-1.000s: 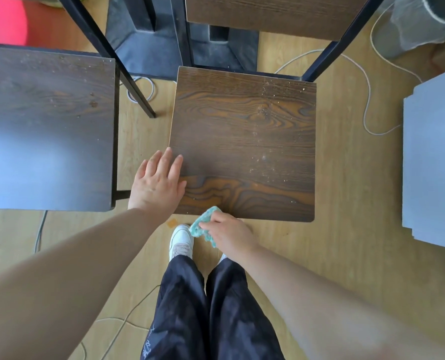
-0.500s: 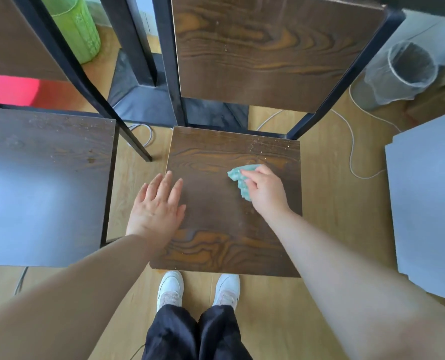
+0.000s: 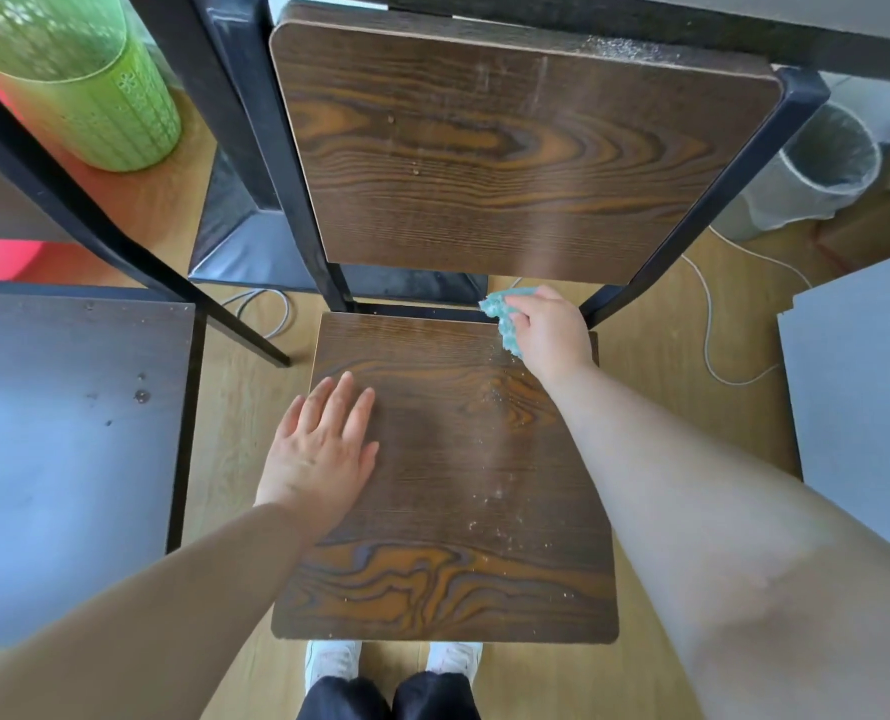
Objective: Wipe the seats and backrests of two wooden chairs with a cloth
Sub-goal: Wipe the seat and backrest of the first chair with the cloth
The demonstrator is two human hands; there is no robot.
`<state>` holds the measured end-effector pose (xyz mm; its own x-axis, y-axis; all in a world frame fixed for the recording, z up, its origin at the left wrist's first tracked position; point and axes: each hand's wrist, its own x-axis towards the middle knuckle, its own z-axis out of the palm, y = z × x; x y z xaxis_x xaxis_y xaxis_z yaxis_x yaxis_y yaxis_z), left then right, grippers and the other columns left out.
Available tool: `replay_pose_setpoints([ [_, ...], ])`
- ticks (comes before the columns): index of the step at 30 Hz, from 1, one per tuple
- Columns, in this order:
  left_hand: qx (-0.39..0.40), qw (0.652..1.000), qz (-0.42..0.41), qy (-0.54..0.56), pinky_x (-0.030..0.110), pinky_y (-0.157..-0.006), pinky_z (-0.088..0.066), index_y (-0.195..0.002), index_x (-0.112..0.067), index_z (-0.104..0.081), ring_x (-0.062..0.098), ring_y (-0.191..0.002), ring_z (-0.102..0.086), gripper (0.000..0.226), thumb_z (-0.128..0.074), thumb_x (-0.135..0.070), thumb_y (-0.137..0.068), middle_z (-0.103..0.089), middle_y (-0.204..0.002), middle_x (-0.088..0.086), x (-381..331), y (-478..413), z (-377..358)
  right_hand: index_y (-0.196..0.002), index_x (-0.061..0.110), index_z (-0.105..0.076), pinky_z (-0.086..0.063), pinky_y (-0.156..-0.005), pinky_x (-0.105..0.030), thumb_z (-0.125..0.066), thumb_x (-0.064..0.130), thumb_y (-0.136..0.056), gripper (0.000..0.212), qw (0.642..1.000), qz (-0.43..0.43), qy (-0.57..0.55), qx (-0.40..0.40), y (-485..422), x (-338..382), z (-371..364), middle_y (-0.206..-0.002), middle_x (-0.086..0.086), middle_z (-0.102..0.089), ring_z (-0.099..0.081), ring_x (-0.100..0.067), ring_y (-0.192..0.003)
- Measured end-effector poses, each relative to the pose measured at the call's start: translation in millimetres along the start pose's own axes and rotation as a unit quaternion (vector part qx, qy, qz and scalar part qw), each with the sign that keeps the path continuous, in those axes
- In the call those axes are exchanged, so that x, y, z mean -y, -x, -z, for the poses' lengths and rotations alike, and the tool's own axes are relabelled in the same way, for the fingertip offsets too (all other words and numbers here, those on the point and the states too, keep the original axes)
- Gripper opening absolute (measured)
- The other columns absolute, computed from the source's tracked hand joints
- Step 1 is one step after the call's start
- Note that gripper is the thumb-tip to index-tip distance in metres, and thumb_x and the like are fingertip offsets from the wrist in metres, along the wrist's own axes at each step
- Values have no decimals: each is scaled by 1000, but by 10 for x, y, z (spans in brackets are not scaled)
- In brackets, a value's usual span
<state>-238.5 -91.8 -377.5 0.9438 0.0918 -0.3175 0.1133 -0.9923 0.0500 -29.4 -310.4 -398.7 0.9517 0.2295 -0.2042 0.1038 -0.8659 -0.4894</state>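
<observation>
A wooden chair stands in front of me, its grained seat (image 3: 448, 511) dusted with pale crumbs and its backrest (image 3: 510, 148) upright between black metal posts. My right hand (image 3: 549, 332) grips a teal cloth (image 3: 505, 317) at the seat's far right corner, just under the backrest. My left hand (image 3: 323, 444) rests flat on the seat's left side, fingers straight. A second chair's dark seat (image 3: 68, 449) lies to the left, with a few specks on it.
A green perforated bin (image 3: 84, 85) stands at the far left. A white-lined wastebasket (image 3: 817, 168) sits at the far right, with a white cable (image 3: 713, 335) on the wooden floor. A grey panel (image 3: 869, 397) borders the right edge. My shoes (image 3: 396, 662) are under the seat's front edge.
My right hand carried the cloth from the seat's front edge across it to the far right corner. The view tilted up, showing the backrest. My left hand stayed flat on the seat.
</observation>
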Motion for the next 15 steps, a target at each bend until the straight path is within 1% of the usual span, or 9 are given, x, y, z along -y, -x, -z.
replay_pose_setpoints([
  [3, 5, 1000, -1, -3, 47, -115, -29, -148, -15, -37, 29, -143, -30, 61, -47, -43, -94, -33, -155, 10, 26, -26, -36, -129, 16, -61, -42, -79, -16, -50, 18, -99, 32, 1000, -17, -4, 11, -47, -45, -83, -126, 1, -55, -55, -15, -108],
  [5, 16, 1000, -1, -8, 45, -117, -25, -150, -17, -32, 28, -145, -25, 61, -41, -44, -96, -29, -157, 9, 36, -37, -49, -129, 16, -61, -43, -80, -16, -51, 19, -99, 32, 999, -36, -14, 21, -24, -89, -153, -125, 1, -56, -56, -18, -109],
  [7, 17, 1000, -3, -8, 45, -118, -23, -152, -18, -28, 27, -146, -22, 62, -37, -45, -97, -25, -159, 8, 42, -37, -63, -130, 14, -61, -47, -85, -19, -51, 18, -99, 32, 999, -34, -10, 23, 61, -120, -220, -127, 0, -55, -56, -19, -111],
  [9, 13, 1000, -3, -5, 45, -118, -24, -151, -17, -30, 27, -146, -23, 61, -38, -45, -97, -27, -158, 8, 45, -18, -67, -131, 13, -60, -49, -92, -24, -50, 17, -100, 33, 999, -18, -11, 28, 199, -125, -258, -128, 0, -54, -55, -19, -112],
  [13, 11, 1000, -4, 5, 47, -116, -28, -149, -16, -35, 30, -143, -28, 60, -43, -43, -96, -31, -156, 10, 53, 36, -77, -131, 17, -60, -49, -98, -25, -54, 19, -98, 33, 997, 14, -21, 75, 589, -99, -276, -127, 2, -53, -53, -14, -115],
  [15, 9, 1000, -4, 9, 47, -116, -27, -149, -15, -35, 30, -144, -27, 60, -45, -43, -96, -31, -156, 10, 49, 80, -73, -129, 17, -61, -49, -98, -26, -56, 18, -97, 33, 995, 40, -14, 93, 814, -99, -305, -122, 3, -55, -54, -14, -112],
])
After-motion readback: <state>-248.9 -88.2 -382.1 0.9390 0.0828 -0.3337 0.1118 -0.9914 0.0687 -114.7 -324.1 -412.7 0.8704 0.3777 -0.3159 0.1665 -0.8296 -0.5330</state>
